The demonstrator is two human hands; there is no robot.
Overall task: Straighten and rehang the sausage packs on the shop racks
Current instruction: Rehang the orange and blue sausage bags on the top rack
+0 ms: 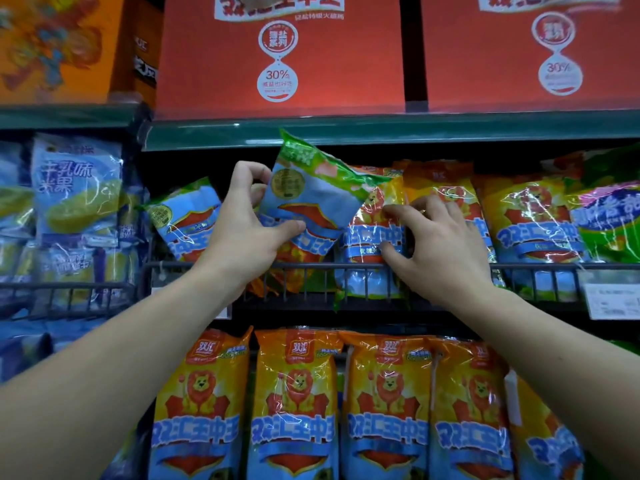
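Sausage packs (294,410) in orange and blue wrappers with a lion on the front stand upright, side by side, in the lowest row, nearest the viewer, with both bare forearms reaching up over them. Above that row a dark wire rail (214,266) runs along the front of the middle rack, with a white price tag (609,299) fixed to it at the right. The left hand (242,233) holds a green-topped pack (311,188) above the rail: the thumb presses on the pack's front low down and the curled fingers pinch its left edge, so the pack is lifted and tilted, its top corner just under the green shelf edge (381,129). The right hand (440,244) rests on an orange lion pack (370,237) just right of the lifted one, with bent, spread fingers on its upper front and the thumb lower down near the rail; whether it grips the wrapper or only presses it is hard to tell from here. Left of the left hand another blue-fronted pack (183,216) leans over at a slant behind the rail. More orange packs (530,216) stand to the right, and blue packs (76,188) fill the neighbouring rack on the left. Farthest up, red cartons (280,53) and an orange carton (52,46) sit on the top shelf.
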